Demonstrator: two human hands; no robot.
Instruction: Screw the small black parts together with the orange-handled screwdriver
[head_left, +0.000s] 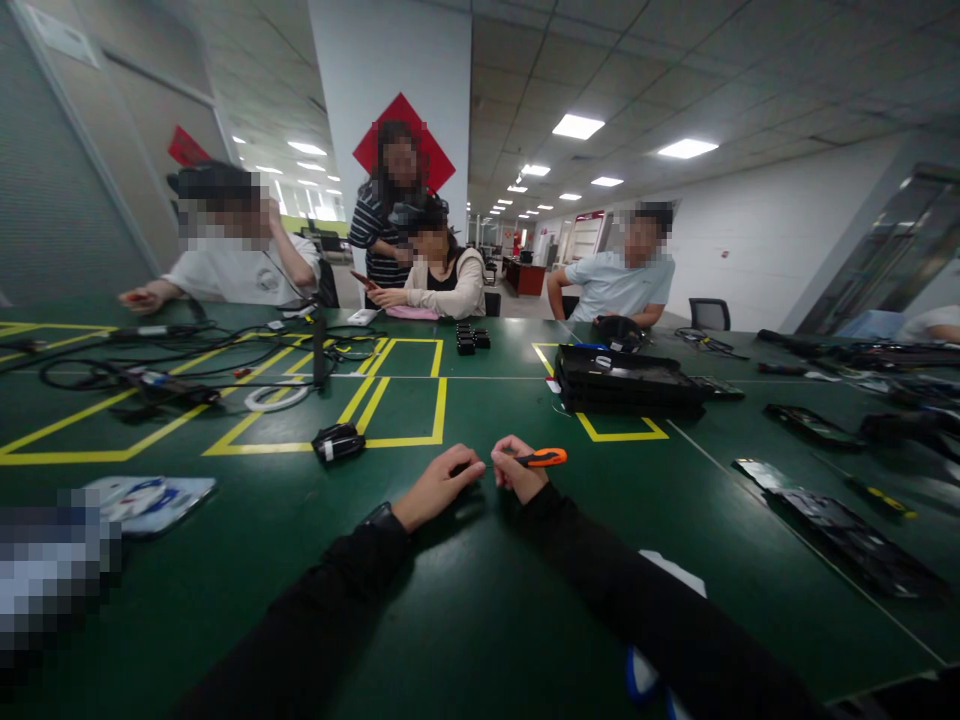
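In the middle of the green table, my right hand [519,470] is closed around a screwdriver [546,457] with an orange and black handle. The handle's end points right, while the tip side faces my left hand. My left hand [444,486] lies just to the left, its fingers bent and drawn together close to the tip. Whatever its fingertips may pinch is too small to make out. A bundled black cable [338,442] sits beyond my left hand.
A stack of black plastic housings [630,382] stands at the right rear. Opened black panels [847,530] and a yellow-black screwdriver [885,500] lie right. Tangled cables [150,380] cover the left rear, beyond a plastic bag [161,500]. Several people [442,270] are across the table.
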